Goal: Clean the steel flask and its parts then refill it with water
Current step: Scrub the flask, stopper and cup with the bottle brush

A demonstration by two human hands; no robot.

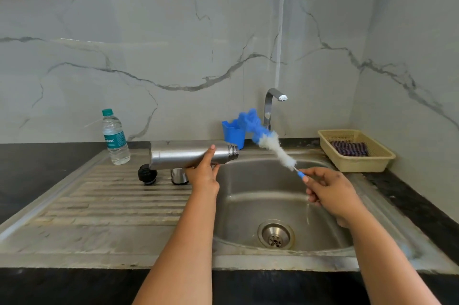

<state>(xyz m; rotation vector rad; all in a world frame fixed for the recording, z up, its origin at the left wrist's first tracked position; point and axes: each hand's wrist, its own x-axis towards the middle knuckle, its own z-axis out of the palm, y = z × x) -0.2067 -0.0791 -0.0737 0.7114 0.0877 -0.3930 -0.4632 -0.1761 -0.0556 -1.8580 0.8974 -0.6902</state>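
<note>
Left hand (203,175) grips the cylindrical brushed-steel flask (191,154) from below, holding it horizontal over the ribbed steel drainboard (99,195); its open threaded mouth points right, at the left edge of the stainless sink basin (248,205). Right hand (330,193) pinches the blue handle of the bottle brush (278,148), which has white and blue bristles. Brush is fully outside the flask, tilted up-left above the basin, bristles just right of the mouth. Black flask stopper (147,174) and small steel cup lid (179,176) sit on the drainboard under the flask. Clear plastic water bottle with teal cap (115,138) stands upright further left. Blue plastic holder (233,133) sits beside the chrome tap (270,105). Beige plastic basket (357,153) holds a dark striped cloth (350,148), right of the sink.
</note>
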